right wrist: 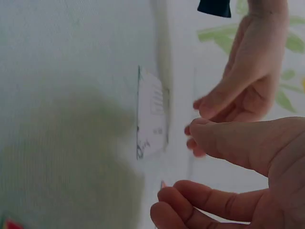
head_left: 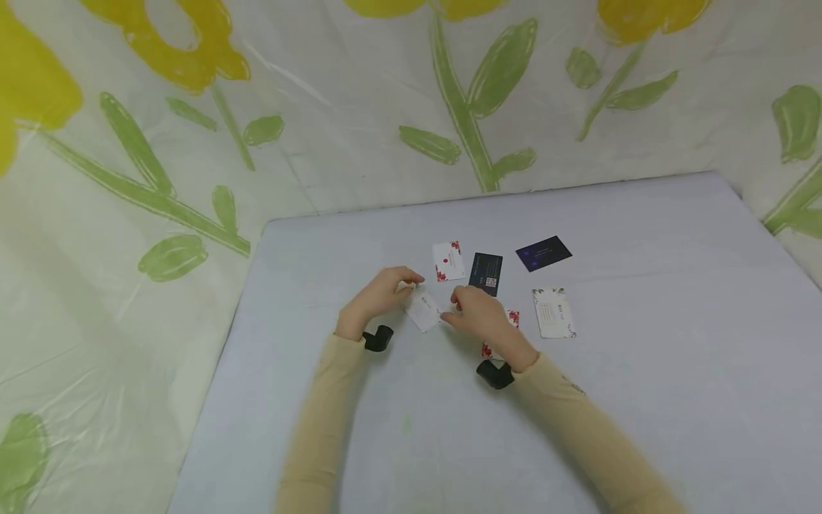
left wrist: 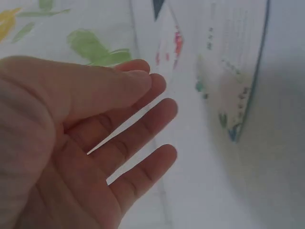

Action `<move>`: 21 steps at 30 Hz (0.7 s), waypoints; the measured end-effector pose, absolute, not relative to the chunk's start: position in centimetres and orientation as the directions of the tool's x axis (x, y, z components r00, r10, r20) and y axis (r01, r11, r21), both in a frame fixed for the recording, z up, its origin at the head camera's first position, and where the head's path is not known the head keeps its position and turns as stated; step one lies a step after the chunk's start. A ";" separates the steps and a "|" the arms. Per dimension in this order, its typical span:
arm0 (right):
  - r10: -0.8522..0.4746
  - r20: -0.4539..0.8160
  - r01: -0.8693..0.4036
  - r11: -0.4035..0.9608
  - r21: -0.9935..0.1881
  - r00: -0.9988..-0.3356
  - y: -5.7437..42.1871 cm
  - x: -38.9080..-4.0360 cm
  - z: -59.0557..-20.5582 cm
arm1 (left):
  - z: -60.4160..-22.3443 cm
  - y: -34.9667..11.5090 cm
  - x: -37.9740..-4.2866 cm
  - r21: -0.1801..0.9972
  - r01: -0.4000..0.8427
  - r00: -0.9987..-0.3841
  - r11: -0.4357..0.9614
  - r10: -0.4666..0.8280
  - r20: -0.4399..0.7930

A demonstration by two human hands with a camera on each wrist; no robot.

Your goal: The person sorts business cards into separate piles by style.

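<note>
A white business card with printed text and small floral corners lies between the two hands on the table. My left hand hovers at its upper left corner, fingers loosely bent. In the left wrist view, the thumb of that hand lies close to the index finger, and the card is apart from them. On the other side, my right hand has its fingertips near the card's right edge. The right wrist view shows a gap between thumb and fingers, with the card beyond them.
Behind the hands lie a white card with red flowers and a black card with a QR code. A dark blue card and a leaf-cornered white card are to the right. Another red-cornered card is partly hidden under the right wrist.
</note>
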State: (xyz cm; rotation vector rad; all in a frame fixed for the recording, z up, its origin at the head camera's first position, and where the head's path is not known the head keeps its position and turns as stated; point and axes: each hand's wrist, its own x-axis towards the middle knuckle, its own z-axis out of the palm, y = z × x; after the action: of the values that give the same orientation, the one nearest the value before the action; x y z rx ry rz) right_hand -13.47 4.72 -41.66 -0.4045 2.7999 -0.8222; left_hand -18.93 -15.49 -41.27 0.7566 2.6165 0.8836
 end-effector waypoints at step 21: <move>-0.221 -0.011 -0.207 0.930 -0.302 -0.975 -0.2 -13.5 -44.1 | -42.7 -15.5 -18.6 0.528 0.505 -0.754 0.683 0.647 -0.115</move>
State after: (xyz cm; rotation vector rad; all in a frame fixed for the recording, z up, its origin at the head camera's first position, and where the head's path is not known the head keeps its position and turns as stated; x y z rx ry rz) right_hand -13.52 -0.22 -44.14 -0.3377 3.0427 -0.4694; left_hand -18.62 -15.47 -42.69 0.9152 2.6047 0.6892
